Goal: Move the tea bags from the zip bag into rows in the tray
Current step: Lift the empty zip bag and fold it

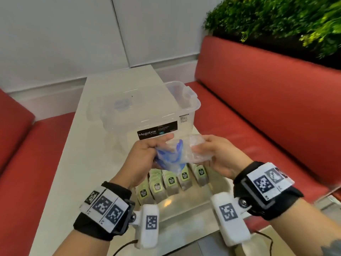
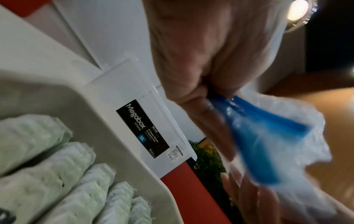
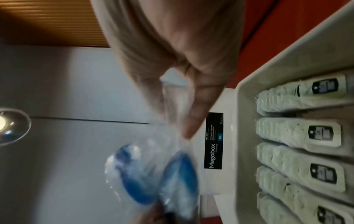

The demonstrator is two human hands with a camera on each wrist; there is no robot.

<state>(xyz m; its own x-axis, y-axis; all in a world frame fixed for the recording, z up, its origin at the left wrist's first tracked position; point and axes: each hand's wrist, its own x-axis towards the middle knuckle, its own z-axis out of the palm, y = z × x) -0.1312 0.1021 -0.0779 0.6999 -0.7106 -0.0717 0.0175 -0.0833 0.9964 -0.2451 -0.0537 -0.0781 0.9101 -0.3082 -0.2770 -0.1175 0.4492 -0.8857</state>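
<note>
We've got the zip bag (image 1: 180, 154) up in the air between both hands, directly over the tray (image 1: 186, 207), and it looks crumpled and empty, though motion blur keeps us from swearing nothing is left inside. Our left hand (image 1: 145, 154) has its grip closed tight on the blue zip end, fingers bunched around it; our right hand (image 1: 219, 157) pinches the clear plastic on the other side. Below, the tea bags (image 1: 170, 182) stand in five rows at the far end of the tray, tags facing us, so we judge the job to be all but finished.

What could spoil it now? The bag hangs just above those rows. If we drop it, or sweep a wrist low while balling it up, it could catch the tags and knock the standing bags over like dominoes, since nothing props them from the near side. A stray tea bag hiding in the folds would also be lost if we toss the plastic aside unchecked.

Now the writing: the clear storage box (image 1: 147, 108) behind the tray, on the pale worktop (image 1: 60, 182), carries a black label reading "Megabox", with "12L" on a blue square and a line that seems to say "PP Plastic Storage & Organizer Box". A white price sticker sits beside it, too small to read. The tea tags' print is unreadable.
</note>
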